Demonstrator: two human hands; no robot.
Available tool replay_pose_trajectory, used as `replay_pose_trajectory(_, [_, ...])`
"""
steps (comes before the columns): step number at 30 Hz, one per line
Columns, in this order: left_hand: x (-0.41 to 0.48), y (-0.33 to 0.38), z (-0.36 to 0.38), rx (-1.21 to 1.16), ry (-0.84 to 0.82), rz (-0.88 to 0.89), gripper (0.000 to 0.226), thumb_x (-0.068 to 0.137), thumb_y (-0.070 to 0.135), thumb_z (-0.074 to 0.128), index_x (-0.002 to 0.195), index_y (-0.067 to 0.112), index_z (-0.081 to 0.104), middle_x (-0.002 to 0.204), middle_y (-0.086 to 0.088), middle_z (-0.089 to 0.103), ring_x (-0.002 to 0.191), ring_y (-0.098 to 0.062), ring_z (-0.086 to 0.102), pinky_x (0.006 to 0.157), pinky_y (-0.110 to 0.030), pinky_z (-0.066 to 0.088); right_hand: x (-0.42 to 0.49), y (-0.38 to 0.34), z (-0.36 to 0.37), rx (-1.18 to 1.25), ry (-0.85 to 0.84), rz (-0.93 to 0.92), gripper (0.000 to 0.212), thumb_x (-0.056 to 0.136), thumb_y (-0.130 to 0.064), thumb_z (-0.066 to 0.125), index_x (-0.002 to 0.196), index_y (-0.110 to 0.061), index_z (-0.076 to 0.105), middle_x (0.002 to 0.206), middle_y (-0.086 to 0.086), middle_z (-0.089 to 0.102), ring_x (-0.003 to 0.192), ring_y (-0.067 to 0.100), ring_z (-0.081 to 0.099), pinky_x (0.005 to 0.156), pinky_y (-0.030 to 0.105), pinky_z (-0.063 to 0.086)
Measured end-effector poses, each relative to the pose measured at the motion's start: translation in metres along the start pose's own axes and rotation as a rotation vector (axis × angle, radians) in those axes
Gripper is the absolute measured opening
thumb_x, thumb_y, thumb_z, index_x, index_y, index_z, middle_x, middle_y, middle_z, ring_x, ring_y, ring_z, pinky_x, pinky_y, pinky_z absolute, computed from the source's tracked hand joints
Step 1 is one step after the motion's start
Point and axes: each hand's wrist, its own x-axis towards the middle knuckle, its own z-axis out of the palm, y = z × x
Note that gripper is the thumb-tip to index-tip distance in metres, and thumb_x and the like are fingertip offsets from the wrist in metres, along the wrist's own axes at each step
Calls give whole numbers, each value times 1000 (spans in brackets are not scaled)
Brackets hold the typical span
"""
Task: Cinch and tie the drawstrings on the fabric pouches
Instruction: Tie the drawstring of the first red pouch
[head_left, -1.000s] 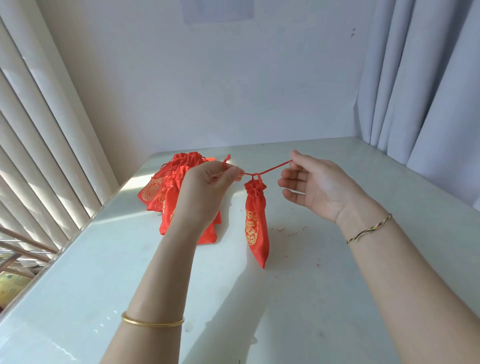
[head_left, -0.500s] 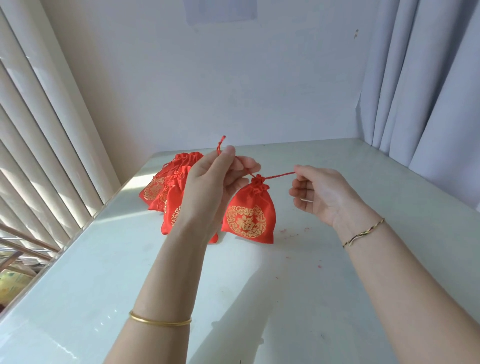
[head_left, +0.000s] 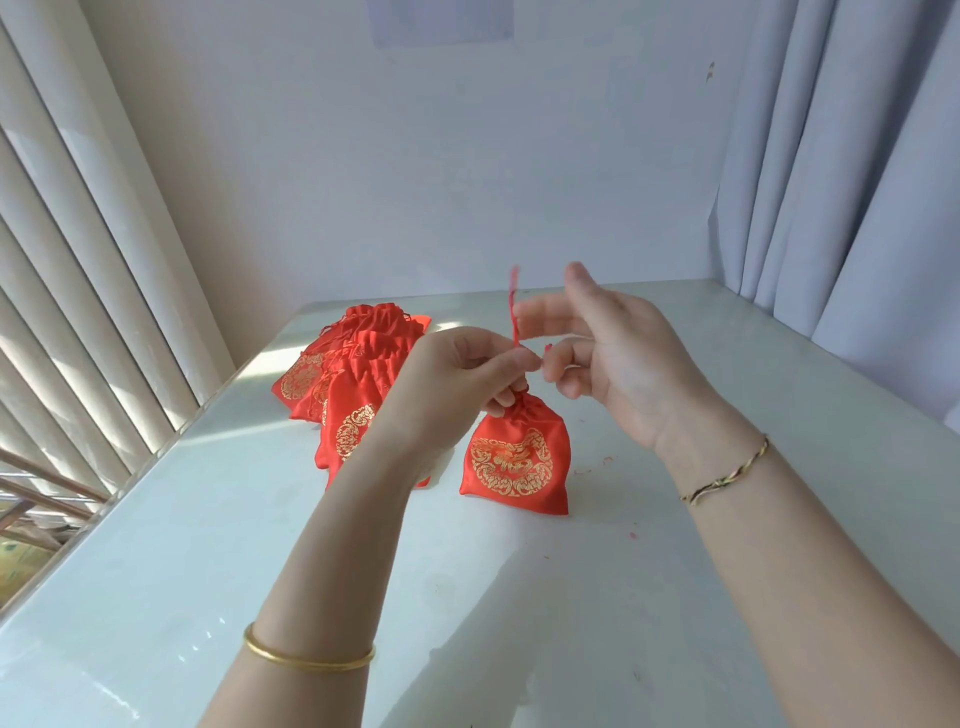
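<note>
Red pouch (head_left: 514, 462) hangs above desk (head_left: 675, 597), mouth cinched. Left hand (head_left: 457, 384) pinches drawstring (head_left: 514, 312) at neck; right hand (head_left: 618, 358) fingers spread, blurred, grip on cord uncertain. Knot unfinished, apparently. Pouch pile (head_left: 353, 374) behind: tie status unclear.

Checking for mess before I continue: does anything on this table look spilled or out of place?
Only small red thread scraps are scattered on the white tabletop, right of the red satin pouch with gold embroidery. Nothing else stands out.
</note>
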Motion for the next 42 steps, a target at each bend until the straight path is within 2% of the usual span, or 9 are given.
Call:
replay_pose_trajectory(3, [2,-2,-1,-99,-3,-46,19,93,10,53,82,5,68,66,-1,60,55,-5,53,54,-16,46,1,2,-1,-6,-47,127,28,96,-19,40,107,-3,59,80,12,67,45,17,55,40,23,38])
replay_pose_trajectory(8, [3,-2,-1,-159,39,-79,22,95,9,51,80,8,66,65,-1,59,54,-5,52,52,-15,45,1,11,2,-261,-35,-13,19,85,5,49,96,-7,58,76,8,64,57,15,63,49,23,47])
replay_pose_trajectory(15, [3,-2,1,-189,165,-105,18,91,8,56,76,8,65,52,0,59,45,-4,53,47,-13,44,5,22,6,-451,-17,-263,24,73,-4,73,70,-21,56,67,-2,60,61,12,56,57,22,47])
replay_pose_trajectory(19, [3,-2,1,-137,200,-96,18,91,9,57,75,7,66,46,4,58,44,-3,53,46,-13,43,3,25,9,-538,9,-358,20,73,-2,72,71,-17,59,62,-7,53,50,1,43,54,13,38])
replay_pose_trajectory(26, [5,-2,-3,-161,253,-107,4,88,5,61,90,3,64,52,2,63,50,-8,59,51,-19,49,2,29,14,-789,87,-563,8,76,-7,69,77,-14,68,67,-18,45,58,-6,52,58,6,36])
replay_pose_trajectory(33, [2,5,-1,-97,271,-104,44,71,-10,69,100,19,55,101,-9,55,76,-21,59,79,-41,55,3,28,10,-755,93,-425,9,79,-7,66,72,-13,67,46,-22,47,53,-8,50,52,6,35])
replay_pose_trajectory(36, [-1,7,4,39,325,-3,47,72,-5,70,104,24,51,112,-7,53,71,-12,63,69,-29,55,4,28,10,-685,73,-356,11,80,-6,65,71,-12,65,43,-31,46,48,-7,50,49,6,34])
replay_pose_trajectory(40, [-1,6,7,136,331,68,47,74,-4,65,100,31,47,119,-11,51,67,-11,67,73,-29,56,5,28,11,-548,93,-274,7,79,-6,66,73,-8,67,47,-16,54,46,-2,49,48,7,33])
replay_pose_trajectory(42, [-1,6,10,129,313,55,45,77,-5,60,100,30,46,116,-16,54,60,-13,68,63,-19,53,5,29,11,-455,82,-183,8,80,-6,65,73,-9,67,48,-13,55,43,-1,47,46,8,33])
